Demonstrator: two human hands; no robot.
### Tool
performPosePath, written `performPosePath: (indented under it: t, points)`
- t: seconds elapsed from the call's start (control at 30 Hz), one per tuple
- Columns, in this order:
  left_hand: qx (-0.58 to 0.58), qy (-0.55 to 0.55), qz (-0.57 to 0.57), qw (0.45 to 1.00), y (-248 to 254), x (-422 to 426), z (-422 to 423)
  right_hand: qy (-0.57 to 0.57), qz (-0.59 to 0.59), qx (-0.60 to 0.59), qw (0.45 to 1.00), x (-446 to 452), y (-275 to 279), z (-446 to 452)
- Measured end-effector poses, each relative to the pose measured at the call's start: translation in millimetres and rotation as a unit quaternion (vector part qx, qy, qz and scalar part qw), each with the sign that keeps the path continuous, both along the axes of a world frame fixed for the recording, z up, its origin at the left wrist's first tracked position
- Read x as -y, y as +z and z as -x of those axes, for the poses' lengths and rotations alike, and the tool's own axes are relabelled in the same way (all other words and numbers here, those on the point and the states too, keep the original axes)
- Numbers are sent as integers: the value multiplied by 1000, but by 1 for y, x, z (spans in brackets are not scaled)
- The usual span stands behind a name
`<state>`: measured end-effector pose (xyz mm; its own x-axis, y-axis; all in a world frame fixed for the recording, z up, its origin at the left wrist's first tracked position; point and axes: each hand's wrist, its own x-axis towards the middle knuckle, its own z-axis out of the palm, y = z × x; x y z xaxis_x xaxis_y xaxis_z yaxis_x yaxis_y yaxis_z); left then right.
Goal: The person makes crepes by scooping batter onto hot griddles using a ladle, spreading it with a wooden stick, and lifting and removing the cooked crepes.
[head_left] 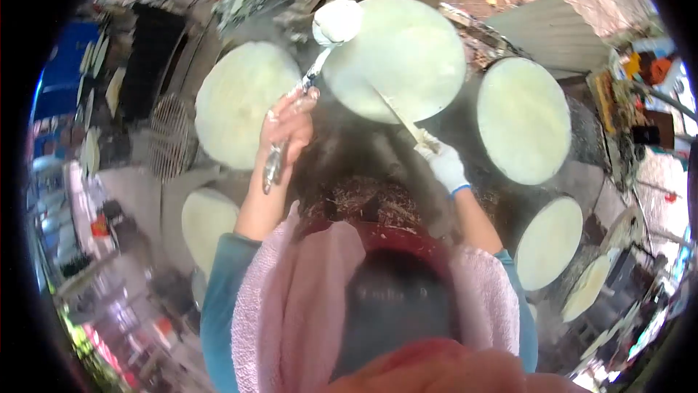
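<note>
Here we are over a dark, hazy surface (342, 142), pale round sheets arrayed across it, the large far sheet (407, 44) front and centre! Clutter crowds the surroundings: corrugated panel (549, 33) far right, wire rack (169, 138) on the left, blue panel (70, 73) beyond it. Now the ladle (314, 73), its long axis slanting away from the person and rightward, white-filled bowl foremost, by the far sheet's left edge (quite a heap in there!). The left hand (292, 125) has its grip closed around the handle. Across from it, the flat stick (396, 111) angles away and leftward, tip over that same sheet, with the gloved right hand (443, 164) closed on its near end.
</note>
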<state>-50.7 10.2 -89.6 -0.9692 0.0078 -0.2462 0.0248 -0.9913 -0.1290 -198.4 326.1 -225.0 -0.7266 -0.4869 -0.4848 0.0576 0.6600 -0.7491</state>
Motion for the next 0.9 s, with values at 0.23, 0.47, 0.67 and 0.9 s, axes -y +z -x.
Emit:
performPosePath:
  t: [0.23,0.47,0.67,0.9]
  points:
    - [19,183,59,981,26,-13,-141,-33,86,-66,994,-17,-23,7]
    - [279,342,306,843,14,-22,-325,200,-164,-331,908,53,9,-54]
    - [563,425,296,644,14,-51,-419,232,-129,-387,883,145,-5,-54]
    - [405,589,215,665,-21,-132,-497,284,133,-2,950,328,-4,-12]
